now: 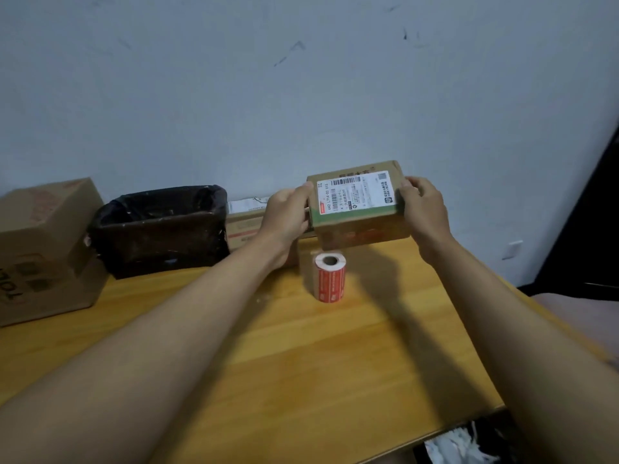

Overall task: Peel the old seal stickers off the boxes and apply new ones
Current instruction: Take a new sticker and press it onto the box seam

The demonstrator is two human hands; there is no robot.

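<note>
Both hands are up at the far side of the counter point(335, 346), and between them sits a small cardboard box point(358, 209), held clear of the wood with its shadow falling beneath. The left hand point(288, 216) clamps one short end, fingers curled round the edge; the right hand point(423, 205) mirrors it on the other end, thumb on top, fingers wrapped round the side. A two-ended grip like that keeps the top face open to view, and that face carries a white shipping label point(356, 192) with a barcode, tilted toward the camera, likely so the person can look for the old seal. I can't make out a seal sticker on it from here.

Just below the box stands a roll of red stickers point(330, 277), upright on its end, close at hand for the new seals. To the left a bin lined with a black bag point(160, 229) sits with its mouth open, a sensible spot for peeled scraps. Behind the left hand another box point(248, 222) waits by the wall, and a larger carton point(47, 249) stands at the far left.
</note>
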